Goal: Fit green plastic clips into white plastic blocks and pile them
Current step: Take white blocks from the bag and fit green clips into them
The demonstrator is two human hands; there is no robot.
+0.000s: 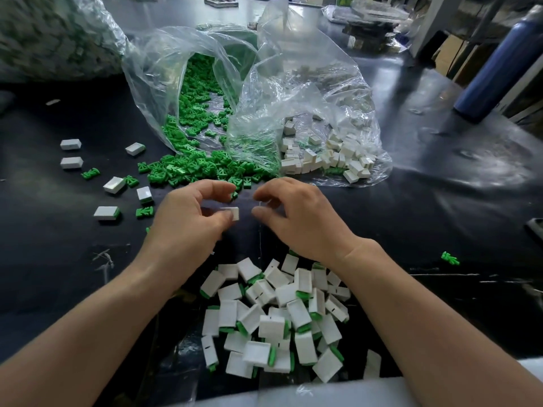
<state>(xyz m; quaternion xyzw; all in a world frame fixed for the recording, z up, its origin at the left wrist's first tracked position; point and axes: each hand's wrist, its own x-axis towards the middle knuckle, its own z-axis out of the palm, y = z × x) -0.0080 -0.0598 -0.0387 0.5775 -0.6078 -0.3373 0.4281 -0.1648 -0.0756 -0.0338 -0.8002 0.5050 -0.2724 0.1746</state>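
Head view showed the job well under way: a pile of fitted blocks (pixel 279 318), white with green clip ends showing, lay on the black table (pixel 411 218) beneath the person's wrists. A few more scattered fitted blocks (pixel 107 213) sat to the left. Much was left, judging by the stock.

One clear plastic bag (pixel 164 83) lay open on its side, spilling green clips (pixel 191 165) onto the table. The second clear bag (pixel 338 92), just beside it on the right, held loose white blocks (pixel 323 154).

The left hand (pixel 191 221) pinched a white block (pixel 234 213) between thumb and curled fingers, above the table between the bags and the pile. The right hand (pixel 296 218) hovered close by, fingers curled, thumb and forefinger narrowly apart. Whether it held a clip could not be told through the blur.
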